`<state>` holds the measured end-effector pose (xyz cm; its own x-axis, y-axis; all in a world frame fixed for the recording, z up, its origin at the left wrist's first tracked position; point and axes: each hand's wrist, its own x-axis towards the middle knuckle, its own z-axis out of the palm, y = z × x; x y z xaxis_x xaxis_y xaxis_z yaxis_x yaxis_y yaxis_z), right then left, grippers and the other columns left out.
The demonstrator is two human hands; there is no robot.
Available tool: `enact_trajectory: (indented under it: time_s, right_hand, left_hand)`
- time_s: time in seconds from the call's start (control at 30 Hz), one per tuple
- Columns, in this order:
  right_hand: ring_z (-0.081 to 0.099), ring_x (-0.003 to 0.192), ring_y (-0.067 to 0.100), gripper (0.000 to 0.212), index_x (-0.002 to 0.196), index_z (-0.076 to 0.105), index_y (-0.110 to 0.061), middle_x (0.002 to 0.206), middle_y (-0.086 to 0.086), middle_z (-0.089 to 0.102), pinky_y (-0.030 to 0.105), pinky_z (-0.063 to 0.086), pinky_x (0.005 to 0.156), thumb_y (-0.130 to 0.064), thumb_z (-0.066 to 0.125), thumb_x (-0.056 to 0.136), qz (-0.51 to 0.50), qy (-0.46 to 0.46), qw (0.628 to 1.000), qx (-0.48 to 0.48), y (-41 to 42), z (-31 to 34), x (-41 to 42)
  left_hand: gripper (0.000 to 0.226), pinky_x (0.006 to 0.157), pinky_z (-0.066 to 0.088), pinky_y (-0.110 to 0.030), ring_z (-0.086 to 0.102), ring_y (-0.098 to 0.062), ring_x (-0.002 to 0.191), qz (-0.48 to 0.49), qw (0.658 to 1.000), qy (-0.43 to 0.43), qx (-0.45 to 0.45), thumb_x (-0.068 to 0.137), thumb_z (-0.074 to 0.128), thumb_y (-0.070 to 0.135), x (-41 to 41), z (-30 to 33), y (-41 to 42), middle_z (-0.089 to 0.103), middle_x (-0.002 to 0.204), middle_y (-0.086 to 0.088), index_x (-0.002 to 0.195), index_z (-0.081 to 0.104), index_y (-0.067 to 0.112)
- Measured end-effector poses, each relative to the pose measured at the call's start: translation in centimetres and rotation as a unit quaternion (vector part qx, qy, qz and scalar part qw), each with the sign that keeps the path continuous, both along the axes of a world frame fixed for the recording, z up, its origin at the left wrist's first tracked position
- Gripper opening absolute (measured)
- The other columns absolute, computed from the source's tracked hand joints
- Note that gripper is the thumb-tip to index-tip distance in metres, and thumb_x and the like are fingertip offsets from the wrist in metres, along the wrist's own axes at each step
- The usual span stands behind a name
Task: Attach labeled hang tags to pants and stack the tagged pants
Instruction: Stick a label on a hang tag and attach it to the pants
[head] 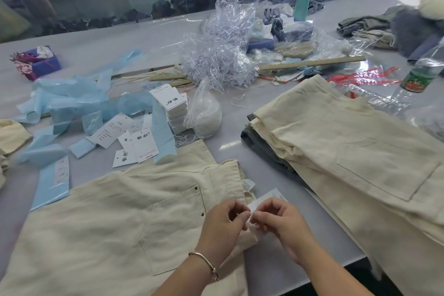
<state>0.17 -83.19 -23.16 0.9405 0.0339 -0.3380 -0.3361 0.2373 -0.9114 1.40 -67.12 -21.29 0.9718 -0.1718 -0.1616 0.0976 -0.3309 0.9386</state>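
The cream pants lie flat on the grey surface in front of me, waistband to my right. They are soft and floppy, so I think I should lift them by the thick waistband. The white hang tag is thin, stiff card and very light. It sits at the waistband edge, partly under my hands. My left hand and right hand meet there. The fingers of both are curled in and pinched close together on something tiny, maybe the tag string. I cannot see it well. The stack of tagged pants waits to my right.
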Motion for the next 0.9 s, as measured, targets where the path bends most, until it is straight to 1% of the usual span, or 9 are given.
enact_trajectory:
  time_s: [0.07,0.17,0.3,0.4,0.57,0.67,0.73,0.8,0.9]
  right_hand:
    - [0.061,0.055,0.017,0.012,0.076,0.065,0.000,0.072,0.020,0.068,0.022,0.049,0.051,-0.004,0.073,0.068,-0.023,0.068,0.994,0.080,0.2,0.5,0.0]
    - [0.053,0.048,0.010,0.013,0.079,0.064,0.000,0.065,0.011,0.061,0.016,0.042,0.039,-0.004,0.072,0.068,-0.049,0.150,0.974,0.163,0.6,1.0,0.2]
    - [0.053,0.045,0.009,0.012,0.083,0.061,0.003,0.063,0.011,0.058,0.016,0.045,0.037,0.000,0.068,0.073,-0.046,0.194,0.951,0.237,0.7,1.6,0.3]
    - [0.058,0.046,0.013,0.008,0.080,0.064,0.006,0.066,0.014,0.061,0.020,0.050,0.039,0.004,0.066,0.073,-0.034,0.206,0.944,0.256,0.9,1.7,0.3]
    - [0.061,0.048,0.015,0.007,0.076,0.069,0.006,0.069,0.016,0.064,0.020,0.052,0.041,0.005,0.069,0.068,-0.024,0.207,0.947,0.243,1.0,1.8,0.2]
    - [0.060,0.048,0.014,0.014,0.082,0.068,0.006,0.067,0.015,0.064,0.019,0.050,0.040,0.003,0.069,0.069,-0.036,0.198,0.956,0.213,1.4,1.8,0.0]
    - [0.059,0.049,0.012,0.019,0.085,0.067,0.006,0.067,0.014,0.064,0.018,0.048,0.039,0.000,0.070,0.068,-0.055,0.174,0.967,0.179,1.7,1.9,-0.2]
    - [0.058,0.051,0.011,0.019,0.084,0.070,0.004,0.067,0.011,0.065,0.018,0.045,0.040,-0.005,0.073,0.067,-0.065,0.137,0.981,0.119,1.9,1.8,-0.4]
    - [0.057,0.053,0.009,0.002,0.074,0.074,-0.005,0.067,0.008,0.065,0.018,0.042,0.044,-0.005,0.074,0.076,-0.063,0.096,0.993,0.039,2.2,2.0,-0.7]
  left_hand:
    - [0.009,0.064,0.047,-0.019,0.062,-0.009,0.063,0.008,0.999,-0.040,0.034,0.084,0.070,0.006,0.0,0.1,-0.1,0.070,0.077,-0.003,0.079,0.068,0.014]
    - [0.011,0.061,0.046,-0.018,0.059,-0.008,0.059,0.000,0.999,-0.048,0.024,0.084,0.070,0.005,-0.2,0.3,-0.3,0.068,0.074,-0.002,0.078,0.067,0.014]
    - [0.020,0.060,0.045,-0.017,0.057,-0.006,0.057,-0.018,0.998,-0.062,0.025,0.085,0.070,0.006,-0.4,0.5,-0.3,0.066,0.070,0.006,0.076,0.066,0.024]
    - [0.014,0.061,0.046,-0.017,0.057,-0.003,0.059,-0.003,0.998,-0.065,0.028,0.084,0.071,0.008,-0.2,0.6,-0.1,0.068,0.071,0.005,0.078,0.068,0.021]
    - [0.011,0.063,0.051,-0.029,0.056,-0.004,0.060,0.004,0.998,-0.051,0.020,0.084,0.069,0.008,-0.4,0.6,0.2,0.066,0.068,0.005,0.077,0.068,0.016]
    - [0.008,0.066,0.052,-0.036,0.056,-0.008,0.060,0.008,0.998,-0.053,0.022,0.084,0.069,0.009,-0.4,0.6,0.3,0.065,0.066,0.002,0.077,0.068,0.013]
    - [0.008,0.062,0.053,-0.035,0.056,-0.008,0.057,0.012,0.998,-0.056,0.012,0.085,0.070,0.010,-0.5,0.6,0.3,0.066,0.067,-0.001,0.077,0.068,0.013]
    - [0.009,0.056,0.051,-0.029,0.057,-0.007,0.054,0.011,0.998,-0.056,0.003,0.085,0.071,0.012,-0.6,0.5,0.3,0.067,0.069,-0.003,0.077,0.068,0.014]
    - [0.010,0.054,0.047,-0.022,0.056,-0.009,0.049,-0.003,0.999,-0.037,-0.007,0.085,0.071,0.011,-0.3,0.0,0.7,0.065,0.064,0.001,0.076,0.066,0.012]
